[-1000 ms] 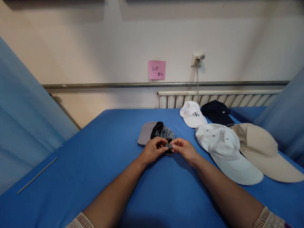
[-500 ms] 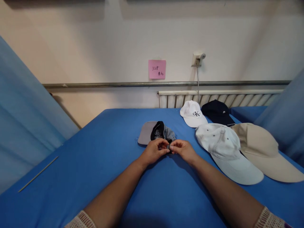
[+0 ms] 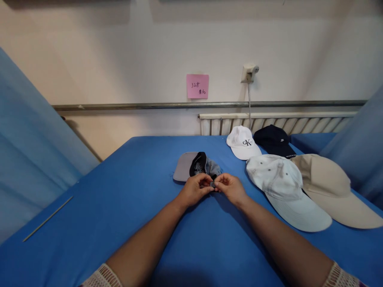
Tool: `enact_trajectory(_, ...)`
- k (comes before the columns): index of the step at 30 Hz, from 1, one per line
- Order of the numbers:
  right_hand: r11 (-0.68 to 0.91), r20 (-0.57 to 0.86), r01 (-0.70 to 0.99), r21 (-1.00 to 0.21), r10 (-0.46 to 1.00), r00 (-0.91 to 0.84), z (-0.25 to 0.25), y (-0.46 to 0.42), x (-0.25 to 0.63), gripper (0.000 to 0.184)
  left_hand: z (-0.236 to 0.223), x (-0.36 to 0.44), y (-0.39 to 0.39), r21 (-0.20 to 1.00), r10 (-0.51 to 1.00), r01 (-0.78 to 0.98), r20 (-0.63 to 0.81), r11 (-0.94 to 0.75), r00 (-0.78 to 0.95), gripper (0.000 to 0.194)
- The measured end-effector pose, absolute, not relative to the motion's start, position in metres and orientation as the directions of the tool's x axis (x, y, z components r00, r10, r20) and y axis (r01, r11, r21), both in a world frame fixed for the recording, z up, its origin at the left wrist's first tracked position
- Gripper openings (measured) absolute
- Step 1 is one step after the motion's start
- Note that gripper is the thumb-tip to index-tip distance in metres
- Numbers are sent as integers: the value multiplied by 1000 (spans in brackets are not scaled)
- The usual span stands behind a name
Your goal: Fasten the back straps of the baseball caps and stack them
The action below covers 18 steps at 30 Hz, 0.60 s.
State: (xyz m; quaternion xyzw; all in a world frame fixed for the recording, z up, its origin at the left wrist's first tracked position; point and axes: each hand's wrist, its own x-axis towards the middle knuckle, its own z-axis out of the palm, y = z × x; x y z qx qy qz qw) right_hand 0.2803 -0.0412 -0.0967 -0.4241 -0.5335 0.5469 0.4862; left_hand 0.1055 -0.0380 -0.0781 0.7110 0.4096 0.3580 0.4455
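Observation:
A grey cap [image 3: 183, 167] lies on its side on the blue-covered table, its brim pointing left and its black inner band showing. At the cap's near edge, both hands meet with fingertips pinched together. My left hand [image 3: 194, 189] is closed on the cap's back strap [image 3: 212, 184], with thumb and forefinger on it. From the other side, my right hand [image 3: 231, 189] pinches the same strap close to the left fingertips. The strap's fastening is small and partly covered by the fingers.
To the right lie a white cap [image 3: 243, 143], a navy cap [image 3: 273, 140], a pale grey cap [image 3: 278, 179] and a beige cap [image 3: 326, 179]. A thin stick [image 3: 48, 219] rests on the blue sheet [image 3: 119, 223] at left. Behind stands a radiator [image 3: 227, 124]; blue curtains [image 3: 32, 151] hang at the sides.
Very little differs. The fingers have shifted slightly at the strap, with a bit more of it showing between them; the cap stays in place.

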Motion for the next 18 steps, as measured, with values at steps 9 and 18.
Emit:
enact_trajectory(9,199,190,137,-970,979,-71,-96,-47,277,12,-76,113,-41,961,945,205,119,-186,303,21)
enact_trajectory(18,416,339,298,-859,899,-276,-88,-53,285,25,-70,111,-41,985,954,110,93,-129,285,23)
